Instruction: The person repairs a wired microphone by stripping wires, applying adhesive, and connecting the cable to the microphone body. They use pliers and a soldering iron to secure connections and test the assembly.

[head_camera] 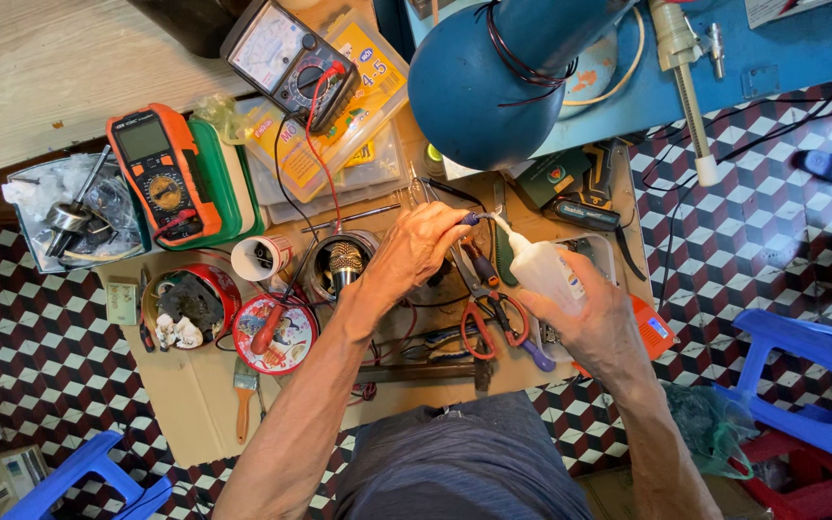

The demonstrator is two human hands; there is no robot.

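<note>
Left hand [416, 246], fingertips pinched on a small blue-tipped part [472, 219]; right hand [585, 323] clasped round a white squeeze bottle [541, 270].

Bottle: near centre of the cluttered bench, at three o'clock from the left hand. Long axis tilted, nozzle pointing to about ten o'clock and meeting the pinched part. Likely light, soft-walled plastic, possibly slick; best gripped mid-body, gently. Orange multimeter [161, 173] at ten o'clock, blue lamp shade [493, 82] at twelve.

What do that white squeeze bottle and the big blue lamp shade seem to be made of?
Bottle, in the right hand: probably soft plastic, milky and slightly see-through, with a tapered nozzle. Lamp shade: likely painted metal, smooth blue with a dull sheen, though plastic can't be ruled out.
</note>
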